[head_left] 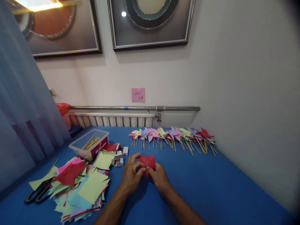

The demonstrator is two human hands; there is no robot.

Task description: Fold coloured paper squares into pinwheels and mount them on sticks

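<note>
Between my two hands is a small piece of red paper [148, 161], held just above the blue table. My left hand [133, 173] pinches its left and lower edge with thumb and fingers. From the right, my right hand [159, 178] grips the lower right part, its thumb close to the left thumb. Fingers hide the paper's lower edge, so its folds cannot be made out. Just left of my hands stand small open boxes [118, 161] with small metallic pieces. Farther left lies a heap of cut coloured paper [92, 187].
A row of paper pinwheels [173, 133] on sticks lies along the back of the blue table [199, 187]. At the left are a clear plastic box [104, 137] with sticks and black-handled scissors [39, 193]. A pipe and radiator [112, 115] run behind.
</note>
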